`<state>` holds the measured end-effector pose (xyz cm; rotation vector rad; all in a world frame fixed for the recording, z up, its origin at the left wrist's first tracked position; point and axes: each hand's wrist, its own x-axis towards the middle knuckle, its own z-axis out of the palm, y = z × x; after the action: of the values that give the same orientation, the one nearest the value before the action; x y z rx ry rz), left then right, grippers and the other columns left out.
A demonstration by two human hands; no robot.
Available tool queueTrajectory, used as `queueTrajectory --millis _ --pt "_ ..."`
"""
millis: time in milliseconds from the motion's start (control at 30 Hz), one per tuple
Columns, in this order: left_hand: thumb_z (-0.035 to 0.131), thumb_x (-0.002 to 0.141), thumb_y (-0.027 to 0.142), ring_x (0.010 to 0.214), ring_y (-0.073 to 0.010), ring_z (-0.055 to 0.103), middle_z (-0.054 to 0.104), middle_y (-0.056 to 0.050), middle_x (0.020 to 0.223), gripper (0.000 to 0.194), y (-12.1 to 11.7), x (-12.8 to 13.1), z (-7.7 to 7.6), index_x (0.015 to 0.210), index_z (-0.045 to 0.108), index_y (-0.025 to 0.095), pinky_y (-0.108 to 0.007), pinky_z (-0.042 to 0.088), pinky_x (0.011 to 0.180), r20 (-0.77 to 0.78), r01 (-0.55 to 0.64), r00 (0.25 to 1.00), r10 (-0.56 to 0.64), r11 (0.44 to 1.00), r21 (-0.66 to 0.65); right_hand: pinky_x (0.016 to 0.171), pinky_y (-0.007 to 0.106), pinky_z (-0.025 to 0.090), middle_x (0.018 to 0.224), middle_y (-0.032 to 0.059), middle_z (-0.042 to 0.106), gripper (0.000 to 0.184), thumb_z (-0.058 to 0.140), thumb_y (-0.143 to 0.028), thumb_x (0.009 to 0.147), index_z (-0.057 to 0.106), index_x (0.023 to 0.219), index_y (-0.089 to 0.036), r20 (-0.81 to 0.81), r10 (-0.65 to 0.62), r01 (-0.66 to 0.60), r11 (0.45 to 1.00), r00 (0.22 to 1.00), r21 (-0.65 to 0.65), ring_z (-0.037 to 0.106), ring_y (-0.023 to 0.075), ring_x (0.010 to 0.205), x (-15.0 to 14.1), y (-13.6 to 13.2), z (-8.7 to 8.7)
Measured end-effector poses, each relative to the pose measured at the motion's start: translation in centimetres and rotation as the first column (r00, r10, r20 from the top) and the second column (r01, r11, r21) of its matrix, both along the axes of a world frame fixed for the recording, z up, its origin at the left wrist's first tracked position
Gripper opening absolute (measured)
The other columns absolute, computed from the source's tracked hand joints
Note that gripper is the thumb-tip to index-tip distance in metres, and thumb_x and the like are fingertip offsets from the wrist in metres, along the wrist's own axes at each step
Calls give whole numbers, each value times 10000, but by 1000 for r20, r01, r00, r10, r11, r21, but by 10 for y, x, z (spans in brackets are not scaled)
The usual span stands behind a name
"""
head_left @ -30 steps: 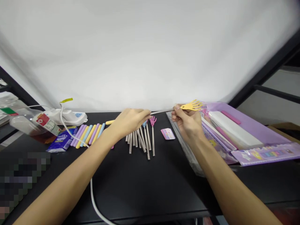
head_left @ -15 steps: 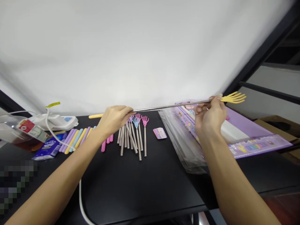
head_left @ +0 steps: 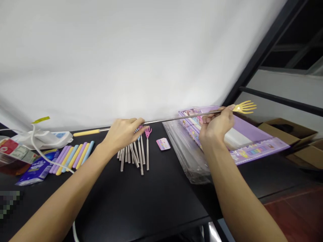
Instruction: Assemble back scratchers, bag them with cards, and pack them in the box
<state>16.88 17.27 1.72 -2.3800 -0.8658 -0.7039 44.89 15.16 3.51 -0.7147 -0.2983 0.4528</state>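
A long back scratcher with a thin metal rod [head_left: 174, 119] spans between my two hands, held almost level above the table. Its yellow hand-shaped head [head_left: 245, 107] sticks out to the right of my right hand [head_left: 219, 122], whose fingers pinch the rod just below the head. My left hand [head_left: 124, 131] is closed round the rod, palm down, short of the yellow handle [head_left: 86, 132] at the left end. Beneath my left hand lie several metal rods [head_left: 135, 155] with small hand-shaped heads, among them a pink one [head_left: 148, 131]; my hand hides part of them.
Pastel handles [head_left: 73, 158] lie in a row at left, beside a blue packet [head_left: 36, 169], a power strip [head_left: 45, 139] and a bottle [head_left: 15, 154]. Small cards [head_left: 163, 144] sit mid-table. Clear plastic bags [head_left: 184, 151] and a purple display box [head_left: 259, 151] are at right.
My left hand has shifted along the scratcher towards its head, so more of the yellow handle and some bare rod now show behind it. The view has swung to the right.
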Motion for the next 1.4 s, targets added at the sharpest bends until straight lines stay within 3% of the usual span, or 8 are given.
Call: queueTrajectory --millis 400,500,633,767,967,1067,1167,1400 --pt "497 1015 254 745 -200 745 797 -53 937 245 8 -1 -8 1124 712 213 -281 473 603 96 -20 995 15 998 56 381 166 264 520 -87 361 399 390 -383 1050 406 684 -224 14 -83 82 995 996 60 349 70 404 12 -2 1" --pt "409 1065 323 690 -174 728 790 -50 864 314 1 25 -1 1109 686 181 -273 461 591 18 85 996 -86 994 68 376 170 310 534 -84 428 417 546 -552 945 447 704 -226 151 84 -86 996 985 1 422 68 404 -19 1 -9" --pt "391 1074 364 616 -154 693 762 -24 767 341 -6 40 7 1079 678 181 -272 381 520 12 59 998 -60 994 94 387 195 354 586 -27 549 440 598 -584 880 553 690 -190 295 311 -318 948 903 -28 499 77 444 -47 -3 -14" --pt "421 1064 384 562 -136 654 749 -3 746 319 -7 27 7 1066 690 211 -272 296 475 31 0 1000 -3 995 99 339 183 259 631 -56 551 438 750 -559 768 550 657 -186 307 196 -201 979 931 -16 375 23 382 -39 -4 -14" --pt "415 1056 447 568 -148 642 739 -3 729 346 -8 18 6 1133 678 237 -290 268 488 -1 -43 999 43 998 34 345 182 283 463 -81 484 417 719 -586 808 599 748 -191 478 331 -295 944 814 -150 391 55 349 -46 -1 -24" --pt "440 1041 478 605 -166 661 754 -20 791 353 -7 -1 5 1159 661 230 -294 278 505 6 -115 993 115 993 24 345 177 278 455 -89 456 453 674 -623 834 560 731 -197 456 190 -160 982 869 -105 394 56 354 -38 1 -23" --pt "389 1062 446 618 -177 667 732 -36 747 402 -4 -23 0 962 681 187 -295 284 516 -62 -157 986 156 988 -9 344 174 273 446 -105 420 472 658 -641 840 514 717 -208 390 116 -91 993 913 -81 371 54 351 -27 5 -22" --pt "364 1073 413 611 -163 651 695 -36 692 431 -11 -4 -6 871 657 170 -276 303 523 -47 -36 998 35 999 -31 341 169 295 458 -88 507 468 684 -641 817 499 738 -219 394 369 -332 929 841 -162 427 64 348 -67 -2 -32"
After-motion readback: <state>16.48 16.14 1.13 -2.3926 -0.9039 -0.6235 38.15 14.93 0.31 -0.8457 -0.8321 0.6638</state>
